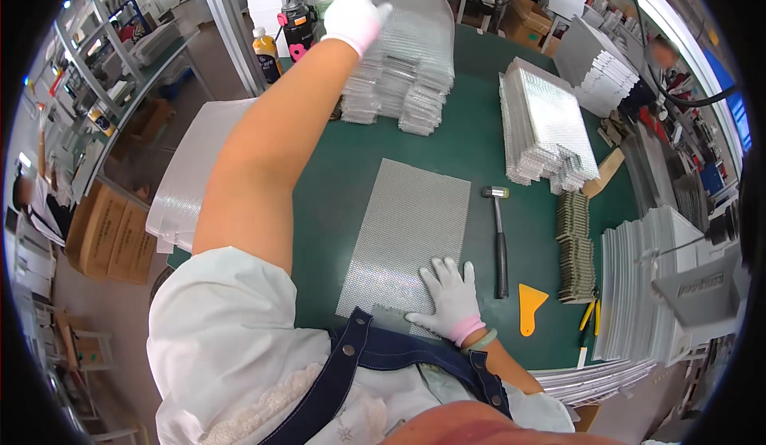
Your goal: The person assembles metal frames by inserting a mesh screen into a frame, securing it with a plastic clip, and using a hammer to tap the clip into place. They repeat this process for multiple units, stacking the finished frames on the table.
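My right hand [452, 299], in a white glove with a pink cuff, lies flat with spread fingers on the near end of a clear textured plastic sheet [411, 225] on the green table. My left hand [353, 19], gloved alike, is stretched far forward at the left edge of a tall stack of clear plastic sheets [415, 42]. Its visible thumb and fingers stand apart; the other fingertips are hidden. A mallet [499, 241] with a black handle lies right of the single sheet, and a yellow scraper [530, 309] rests nearer me.
A second sheet stack [550, 118] stands at right, behind rows of thin grey-green pieces [574, 245]. White panels [638, 285] and yellow-handled pliers [590, 317] are at the near right. A black flask [298, 30] and a bottle [266, 54] stand far left, beyond more sheets [199, 158].
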A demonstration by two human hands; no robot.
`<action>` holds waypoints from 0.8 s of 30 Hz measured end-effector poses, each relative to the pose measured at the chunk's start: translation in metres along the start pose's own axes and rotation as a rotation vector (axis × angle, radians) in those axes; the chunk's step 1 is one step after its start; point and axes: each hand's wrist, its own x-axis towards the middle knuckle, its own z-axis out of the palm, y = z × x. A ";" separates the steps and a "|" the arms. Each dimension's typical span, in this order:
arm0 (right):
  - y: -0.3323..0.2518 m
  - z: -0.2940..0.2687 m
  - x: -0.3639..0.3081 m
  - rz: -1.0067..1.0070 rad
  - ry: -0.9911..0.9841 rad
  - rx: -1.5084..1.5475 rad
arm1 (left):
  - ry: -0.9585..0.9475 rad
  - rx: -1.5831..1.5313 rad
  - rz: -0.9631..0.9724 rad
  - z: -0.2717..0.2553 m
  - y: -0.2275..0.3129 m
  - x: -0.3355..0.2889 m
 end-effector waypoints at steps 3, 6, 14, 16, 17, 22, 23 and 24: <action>0.001 0.003 -0.002 0.013 0.009 -0.011 | -0.071 -0.717 -0.134 -0.009 -0.004 0.016; 0.000 0.003 -0.001 0.022 0.001 -0.025 | -0.161 -1.127 -0.423 0.008 -0.028 0.027; -0.002 -0.002 -0.002 0.025 -0.040 -0.040 | -0.182 -0.313 -0.217 0.001 -0.044 0.025; -0.002 -0.001 -0.003 0.043 -0.042 -0.035 | -0.191 -0.668 -0.185 -0.027 -0.007 0.020; -0.002 -0.001 -0.002 0.042 -0.057 -0.041 | -0.212 -0.629 -0.142 -0.032 -0.003 0.025; -0.001 0.001 -0.003 0.018 -0.012 -0.004 | 0.152 -0.414 -0.003 -0.035 -0.005 0.044; -0.002 0.002 -0.002 0.001 0.003 0.015 | -0.106 -0.171 -0.027 -0.019 -0.028 0.058; -0.002 0.002 -0.002 0.012 -0.004 0.006 | -0.081 -0.276 -0.074 -0.017 -0.024 0.056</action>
